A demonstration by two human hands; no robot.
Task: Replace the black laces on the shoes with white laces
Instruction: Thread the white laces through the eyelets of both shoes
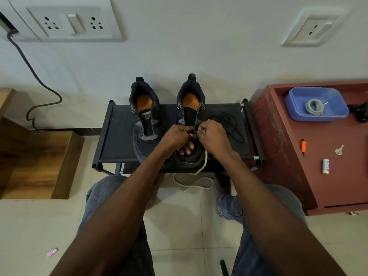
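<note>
Soft, even indoor light; sharp centre, wide-angle bending at the edges.

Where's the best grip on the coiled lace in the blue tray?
Take the coiled lace across one side of its loop bundle, coming straight down from above. It lies flat in the blue tray, whose raised walls block a sideways approach; pinching several strands together should lift the whole coil.

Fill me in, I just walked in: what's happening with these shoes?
A seated person is relacing the right-hand shoe on a black rack. The right hand pinches a white lace tip at an eyelet; the left hand steadies the shoe. Removed black laces lie beside it. The other shoe is unlaced; another white lace waits in a blue tray.
</note>
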